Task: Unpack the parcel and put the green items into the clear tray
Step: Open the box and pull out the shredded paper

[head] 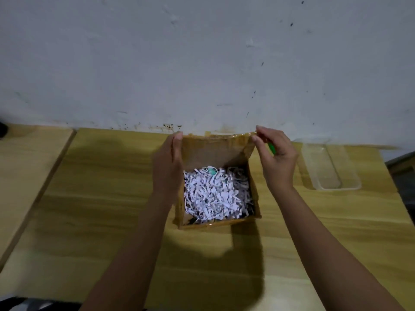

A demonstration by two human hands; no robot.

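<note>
Standing open-topped on a pale wooden table, a brown cardboard parcel faces upward with its mouth toward the camera, its sides roughly square to the table's edge. The person's left hand lies flat along the parcel's left side, fingers straight and pointing away toward the wall, clasping nothing. The right hand pinches the right corner of the raised far flap between thumb and forefinger, its other fingers curled over a slim green object that slants from upper left to lower right; what that object is cannot be told. Inside, white shredded paper fills the parcel, and a small teal-green item peeks out of it near the far wall, mostly buried. The clear tray sits on the table to the right of the parcel, just beyond the right hand and apart from the box, its long axis running away from the person toward the wall, the far end leaning slightly left. A second wooden tabletop adjoins on the left, with something dark at the picture's edge. Behind stands a scuffed, stained white wall, and the arms cast broad shadows across the wood.
</note>
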